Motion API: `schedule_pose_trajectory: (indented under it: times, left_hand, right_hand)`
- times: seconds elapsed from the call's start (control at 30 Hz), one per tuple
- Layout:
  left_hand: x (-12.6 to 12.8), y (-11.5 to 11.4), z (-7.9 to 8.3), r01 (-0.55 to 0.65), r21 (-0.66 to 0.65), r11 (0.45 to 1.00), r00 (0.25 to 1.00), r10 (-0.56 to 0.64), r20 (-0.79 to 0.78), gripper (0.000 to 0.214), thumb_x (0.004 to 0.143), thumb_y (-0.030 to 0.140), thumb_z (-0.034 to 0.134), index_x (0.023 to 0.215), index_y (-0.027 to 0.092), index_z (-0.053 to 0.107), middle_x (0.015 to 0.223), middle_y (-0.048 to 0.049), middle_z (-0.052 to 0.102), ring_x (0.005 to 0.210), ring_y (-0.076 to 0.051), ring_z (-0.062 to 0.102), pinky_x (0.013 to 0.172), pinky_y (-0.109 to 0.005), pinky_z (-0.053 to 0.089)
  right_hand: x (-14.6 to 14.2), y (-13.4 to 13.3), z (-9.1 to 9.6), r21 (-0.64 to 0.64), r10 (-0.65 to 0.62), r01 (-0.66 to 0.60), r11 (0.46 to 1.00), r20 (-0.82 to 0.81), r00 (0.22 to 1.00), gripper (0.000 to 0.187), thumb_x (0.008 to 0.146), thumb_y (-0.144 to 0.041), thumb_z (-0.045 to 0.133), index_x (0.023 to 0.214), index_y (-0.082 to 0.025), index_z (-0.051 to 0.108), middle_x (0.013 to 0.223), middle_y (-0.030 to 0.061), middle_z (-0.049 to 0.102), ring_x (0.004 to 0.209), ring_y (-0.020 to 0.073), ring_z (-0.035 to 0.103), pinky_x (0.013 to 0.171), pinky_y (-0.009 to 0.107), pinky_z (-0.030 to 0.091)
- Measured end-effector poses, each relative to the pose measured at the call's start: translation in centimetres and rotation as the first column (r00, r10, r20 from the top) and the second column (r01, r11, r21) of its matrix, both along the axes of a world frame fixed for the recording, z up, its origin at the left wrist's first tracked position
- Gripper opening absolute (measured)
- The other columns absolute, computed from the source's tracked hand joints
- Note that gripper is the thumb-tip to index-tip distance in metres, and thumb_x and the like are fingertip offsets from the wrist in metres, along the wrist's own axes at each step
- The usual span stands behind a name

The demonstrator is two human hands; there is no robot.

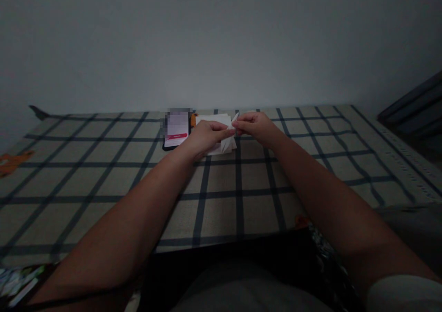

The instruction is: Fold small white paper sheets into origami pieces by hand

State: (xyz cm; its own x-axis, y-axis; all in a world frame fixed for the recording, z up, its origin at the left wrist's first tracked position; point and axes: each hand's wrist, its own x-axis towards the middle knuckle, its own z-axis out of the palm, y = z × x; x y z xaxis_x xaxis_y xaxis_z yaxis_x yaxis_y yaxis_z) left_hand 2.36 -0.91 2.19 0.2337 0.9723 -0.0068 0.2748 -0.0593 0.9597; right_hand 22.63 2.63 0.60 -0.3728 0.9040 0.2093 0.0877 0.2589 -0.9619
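Observation:
Both my arms stretch forward over a checked cloth [103,173]. My left hand [204,137] and my right hand [254,126] meet at a folded white paper [228,144], each pinching it between thumb and fingers. The paper's point sticks up between the two hands. Beneath and behind it lie more white sheets [214,118] on the cloth. The light is dim, so the folds are hard to make out.
A phone with a lit screen [177,130] lies just left of the paper, with something orange [193,118] behind it. A pale wall rises at the far edge. Dark furniture [414,114] stands at the right. An orange patch [14,161] marks the cloth's left edge.

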Motion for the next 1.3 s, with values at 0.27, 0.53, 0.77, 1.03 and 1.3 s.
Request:
schedule_pose_trajectory:
  times: [0.27, 0.53, 0.77, 1.03, 1.3]
  left_hand:
    - [-0.7, 0.3, 0.3, 0.051, 0.056, 0.997, 0.984, -0.041, -0.174, 0.029, 0.075, 0.045, 0.081, 0.073, 0.017, 0.076, 0.058, 0.0009, 0.057, 0.052, -0.01, 0.039, 0.052, -0.027, 0.021]
    - [-1.1, 0.0, 1.1, 0.134, -0.004, 0.991, 0.967, -0.132, -0.218, 0.029, 0.077, 0.046, 0.079, 0.068, 0.018, 0.076, 0.054, 0.0028, 0.05, 0.047, -0.008, 0.031, 0.05, -0.028, 0.015]
    - [-1.2, 0.4, 0.8, 0.107, -0.023, 0.994, 0.969, -0.11, -0.219, 0.028, 0.076, 0.044, 0.079, 0.067, 0.019, 0.07, 0.057, 0.0018, 0.054, 0.048, -0.01, 0.039, 0.049, -0.027, 0.02]
    - [-0.7, 0.9, -0.3, 0.069, 0.134, 0.989, 0.992, -0.054, -0.11, 0.036, 0.08, 0.052, 0.078, 0.083, 0.016, 0.078, 0.07, -0.0017, 0.067, 0.061, -0.012, 0.05, 0.056, -0.025, 0.032]
    - [-1.1, 1.0, -0.2, 0.06, 0.186, 0.981, 0.98, -0.022, -0.198, 0.035, 0.08, 0.051, 0.079, 0.083, 0.017, 0.083, 0.075, -0.0046, 0.074, 0.065, -0.013, 0.054, 0.057, -0.024, 0.034]
  right_hand:
    - [0.2, -0.2, 0.5, 0.008, 0.012, -0.013, 1.0, 0.096, 0.995, 0.029, 0.078, -0.043, 0.079, 0.07, -0.016, 0.071, 0.065, 0.0008, 0.067, 0.065, 0.0122, 0.057, 0.064, 0.027, 0.044]
    - [0.3, -0.3, 0.5, -0.063, 0.014, -0.005, 0.998, 0.143, 0.99, 0.024, 0.079, -0.038, 0.08, 0.07, -0.017, 0.07, 0.064, 0.001, 0.067, 0.063, 0.0124, 0.057, 0.06, 0.026, 0.045]
    - [0.1, -0.5, 0.6, -0.085, 0.037, -0.025, 0.996, 0.148, 0.988, 0.025, 0.079, -0.038, 0.08, 0.071, -0.016, 0.071, 0.066, 0.0016, 0.068, 0.064, 0.0123, 0.058, 0.062, 0.026, 0.045]
    - [0.4, 0.3, -0.3, 0.009, 0.047, -0.048, 0.999, 0.083, 0.995, 0.031, 0.083, -0.046, 0.08, 0.08, -0.016, 0.075, 0.068, 0.0004, 0.069, 0.066, 0.0115, 0.06, 0.065, 0.025, 0.048]
    - [0.2, -0.5, 1.3, -0.149, -0.023, 0.018, 0.989, -0.028, 0.999, 0.039, 0.074, -0.05, 0.092, 0.076, -0.015, 0.076, 0.073, 0.0045, 0.074, 0.068, 0.0123, 0.065, 0.069, 0.026, 0.058]
